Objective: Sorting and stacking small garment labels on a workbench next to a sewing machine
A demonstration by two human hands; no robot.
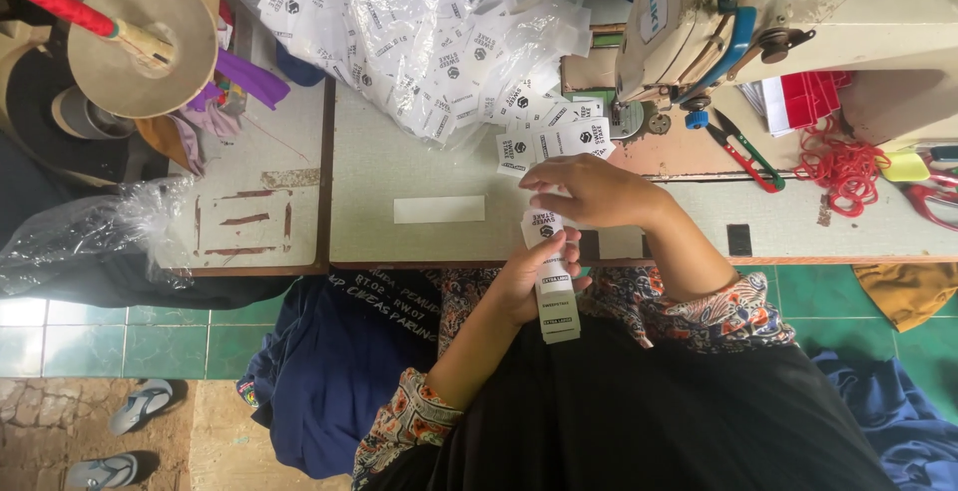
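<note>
Currently left hand [524, 281] grips a stack of white labels [554, 286]; right hand [589, 190] pinches the top label [542, 224]; sewing machine [718, 22] just beyond.

My worktable [419, 162] runs from nine to three o'clock, the sewing machine [758, 12] at one; green floor tiles [120, 341] lie at eight, grey sandals [120, 441] on bare concrete beyond

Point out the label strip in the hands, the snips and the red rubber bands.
label strip [555, 291], head view, middle of the white strip.
snips [743, 155], head view, where the blades cross.
red rubber bands [840, 167], head view, middle of the heap.
</note>
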